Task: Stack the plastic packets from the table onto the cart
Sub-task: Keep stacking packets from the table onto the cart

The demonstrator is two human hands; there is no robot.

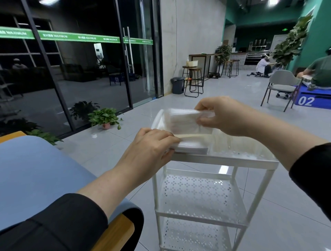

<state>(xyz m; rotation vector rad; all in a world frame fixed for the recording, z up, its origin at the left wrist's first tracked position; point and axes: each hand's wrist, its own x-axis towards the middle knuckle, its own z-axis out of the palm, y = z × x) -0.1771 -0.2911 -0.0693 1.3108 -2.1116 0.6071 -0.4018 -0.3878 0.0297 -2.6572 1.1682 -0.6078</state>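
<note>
1. Left hand [152,143] grips the near end of the lower packet [189,147], fingers curled over its edge.
2. Right hand [222,116] pinches the upper packet [182,121], tilted above the lower one.
3. Both packets: clear glossy wrap over flat white contents.
4. Lower packet lies on the white cart [232,161] top shelf.
5. Blue table [35,170] sits left.

Bright ceiling lights [273,1] glare off the glossy floor [223,169]; dark glass wall [80,71] reflects; wide-angle edges bend; hands slightly blurred.
</note>
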